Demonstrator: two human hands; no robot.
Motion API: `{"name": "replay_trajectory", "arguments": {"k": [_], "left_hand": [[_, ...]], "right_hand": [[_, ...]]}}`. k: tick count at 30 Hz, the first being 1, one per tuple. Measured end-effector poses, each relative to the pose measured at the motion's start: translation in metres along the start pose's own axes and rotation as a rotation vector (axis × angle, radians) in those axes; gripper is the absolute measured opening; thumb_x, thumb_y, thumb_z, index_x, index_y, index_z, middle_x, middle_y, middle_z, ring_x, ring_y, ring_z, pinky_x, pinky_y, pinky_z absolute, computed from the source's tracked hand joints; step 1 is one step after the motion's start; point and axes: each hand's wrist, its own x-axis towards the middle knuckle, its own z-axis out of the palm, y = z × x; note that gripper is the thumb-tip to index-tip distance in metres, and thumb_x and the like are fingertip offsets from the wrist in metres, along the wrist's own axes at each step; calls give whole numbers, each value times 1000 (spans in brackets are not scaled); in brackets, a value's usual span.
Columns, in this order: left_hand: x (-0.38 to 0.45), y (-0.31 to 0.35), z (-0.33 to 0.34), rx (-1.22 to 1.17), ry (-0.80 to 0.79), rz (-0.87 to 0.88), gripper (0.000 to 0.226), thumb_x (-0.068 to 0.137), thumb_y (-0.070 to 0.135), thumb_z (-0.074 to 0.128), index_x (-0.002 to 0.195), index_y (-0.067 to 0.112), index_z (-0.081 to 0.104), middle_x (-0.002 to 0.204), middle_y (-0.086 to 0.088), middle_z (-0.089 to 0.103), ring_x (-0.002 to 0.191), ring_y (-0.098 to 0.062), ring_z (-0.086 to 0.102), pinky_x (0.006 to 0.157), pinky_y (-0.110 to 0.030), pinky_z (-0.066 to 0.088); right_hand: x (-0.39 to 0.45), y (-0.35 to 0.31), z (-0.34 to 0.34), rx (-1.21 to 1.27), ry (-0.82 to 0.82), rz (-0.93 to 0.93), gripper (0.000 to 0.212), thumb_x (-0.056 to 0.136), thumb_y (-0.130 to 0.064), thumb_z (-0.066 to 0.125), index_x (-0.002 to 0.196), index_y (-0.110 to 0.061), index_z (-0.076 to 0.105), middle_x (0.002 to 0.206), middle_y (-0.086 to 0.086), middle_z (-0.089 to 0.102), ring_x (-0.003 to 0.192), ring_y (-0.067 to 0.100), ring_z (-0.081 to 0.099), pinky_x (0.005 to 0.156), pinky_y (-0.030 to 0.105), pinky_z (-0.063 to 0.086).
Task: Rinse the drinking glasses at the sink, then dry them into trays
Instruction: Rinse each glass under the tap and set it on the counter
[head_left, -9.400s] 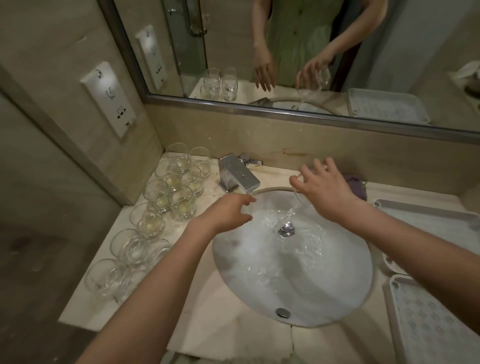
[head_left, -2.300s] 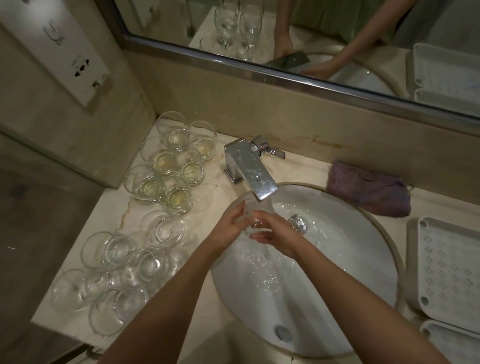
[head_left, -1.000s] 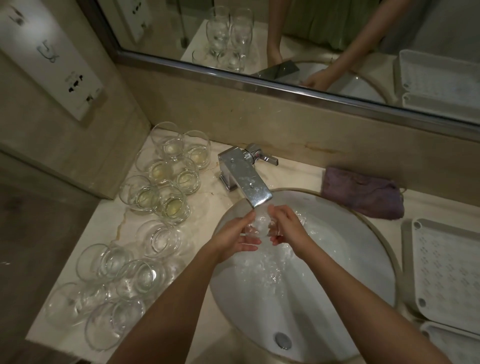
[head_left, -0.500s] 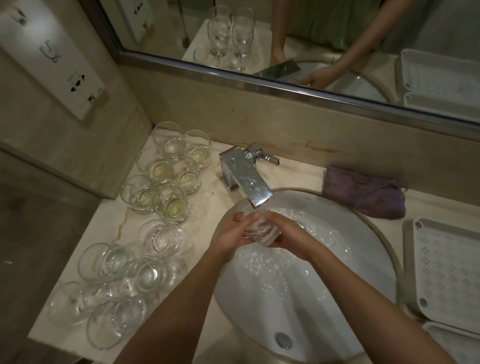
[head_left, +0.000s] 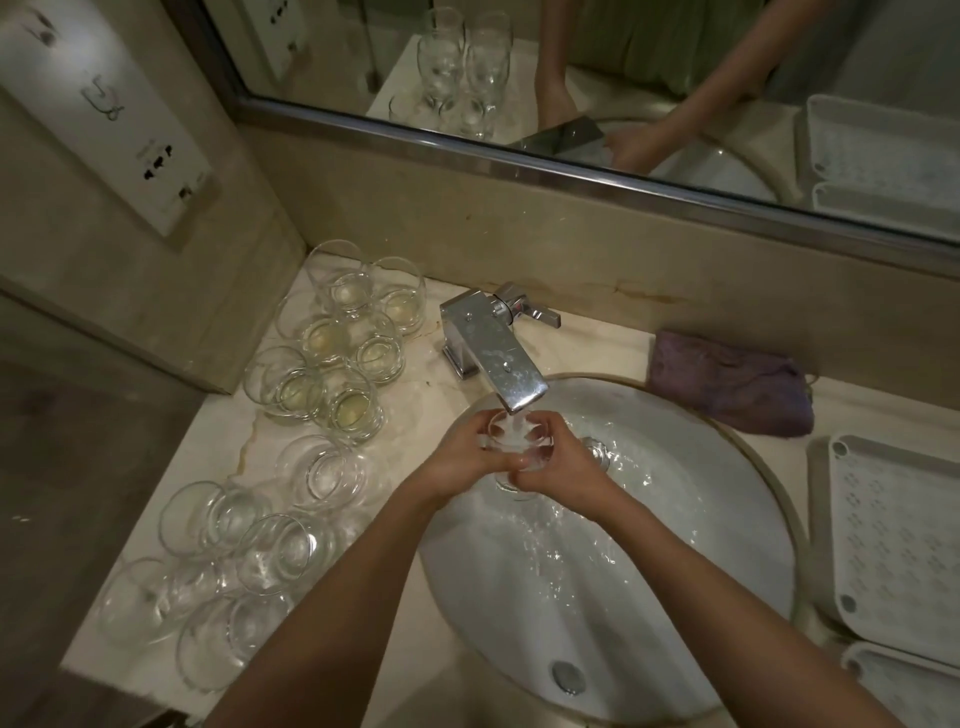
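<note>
far to the left of the faucet (head_left: 493, 358), on the wall, hangs a white socket panel (head_left: 130, 130). on the pale counter (head_left: 415, 613) left of the faucet stand two clusters of drinking glasses: the waiting glasses (head_left: 332, 338) nearest the faucet's left side hold a little yellowish liquid, and the clear glasses (head_left: 244, 551) sit further from the faucet, toward the counter's near edge, some of them lying tilted against each other.

right under the faucet spout, over the white sink (head_left: 753, 545), water runs into the held glass (head_left: 517, 441). the left hand (head_left: 457, 462) curls round the glass from the faucet's left side, and the right hand (head_left: 566, 467) wraps round it from the other side; both are grasping it, fingers meeting across its front. water spreads over the basin below the faucet, and the overflow hole (head_left: 567, 675) shows at the rim furthest from it.

right of the faucet, a purple cloth (head_left: 727, 384) lies folded on the counter against the back wall. further right still, a white perforated tray (head_left: 893, 540) sits beside the basin, with a second tray (head_left: 904, 686) just nearer the viewer. above the faucet, the mirror (head_left: 623, 78) reflects glasses, arms and trays.
</note>
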Motion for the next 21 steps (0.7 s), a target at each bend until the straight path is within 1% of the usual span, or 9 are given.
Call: {"name": "replay_trajectory", "arguments": {"k": [2,4,6,9,11,13,16,19,21], "left_hand": [[-2,4,-6,-21,-52,24,52,75,-6,74,115,23,59,107,-4,62,86,-13,63,86,-29,53],[-5,4,-13,-39,-68,17,55,77,-6,72,123,21,58,114,-5,65,92,-17,65,88,-30,54],[-6,1,-18,-81,-64,18,56,79,-6,69,127,19,57,119,-1,65,95,-14,66,86,-24,53],[-9,-6,-24,-179,-2,-13,53,82,-5,67,131,11,55,125,-6,64,101,-14,66,85,-24,54],[-9,-7,-23,-194,41,-31,50,83,-1,68,131,8,55,125,-8,63,100,-14,65,87,-26,54],[-9,-4,-22,-145,65,-55,46,86,6,68,130,12,57,123,-2,62,98,-9,63,86,-26,50],[-9,-4,-25,-73,97,-82,35,90,17,66,124,20,60,120,1,63,104,-12,61,87,-28,47],[-10,-8,-28,-59,137,-97,25,92,17,62,116,26,60,116,2,64,110,-16,60,89,-33,46],[-11,-8,-27,-42,138,-99,25,93,18,62,115,27,60,118,2,64,111,-16,60,90,-35,46]], "right_hand": [[-2,6,4,53,24,-15,74,71,-6,81,129,-20,37,118,0,47,97,11,55,77,22,50],[-3,5,6,80,42,-25,79,68,-11,86,130,-20,38,120,-5,49,103,12,55,84,20,49],[-2,0,6,82,36,-30,80,65,-15,88,129,-22,41,118,-11,49,100,7,55,80,12,46],[3,-3,6,24,42,-60,77,66,-18,88,129,-21,44,119,-6,51,99,12,56,82,18,47],[5,-4,10,34,95,-45,74,68,-16,86,127,-18,43,117,-4,50,99,12,54,79,16,46],[5,-2,15,86,151,-16,70,68,-12,85,123,-19,41,115,-4,49,101,11,54,77,14,46],[4,1,18,42,84,-36,73,63,-12,88,119,-24,43,114,-5,54,104,15,58,84,27,51],[2,5,19,50,166,-20,70,63,-13,88,117,-22,44,111,-8,50,100,11,52,77,18,44],[2,3,19,15,167,-33,75,62,-14,89,122,-18,44,114,-6,49,103,10,51,77,16,41]]}}
